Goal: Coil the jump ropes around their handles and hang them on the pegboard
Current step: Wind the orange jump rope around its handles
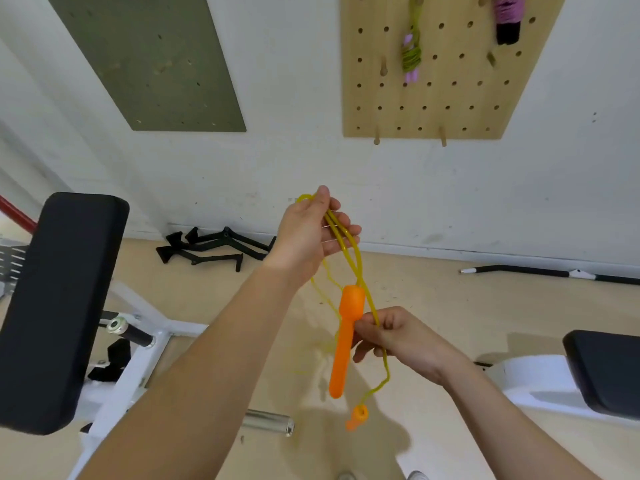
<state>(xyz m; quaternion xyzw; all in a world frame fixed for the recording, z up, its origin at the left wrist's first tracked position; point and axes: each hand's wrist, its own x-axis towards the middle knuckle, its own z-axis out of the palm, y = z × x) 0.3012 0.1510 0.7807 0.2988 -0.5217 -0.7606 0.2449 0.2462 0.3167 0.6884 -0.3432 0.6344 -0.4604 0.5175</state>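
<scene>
My left hand [308, 233] holds up a loop of yellow jump rope [351, 251], pinched between thumb and fingers. Below it an orange handle [344, 341] hangs upright, and my right hand [398, 337] grips it together with a strand of the rope. The second orange handle [358, 416] dangles lower on the rope's end. On the wall above, a wooden pegboard [446, 98] carries a coiled green rope with lilac handles [411, 57] and a coiled pink rope with black handles [508, 19].
A black padded bench [59, 306] on a white frame stands at the left, another bench pad [602, 368] at the right. Black cable-machine handles [214, 247] and a bar [554, 273] lie on the floor by the wall. A green board [152, 60] hangs at the upper left.
</scene>
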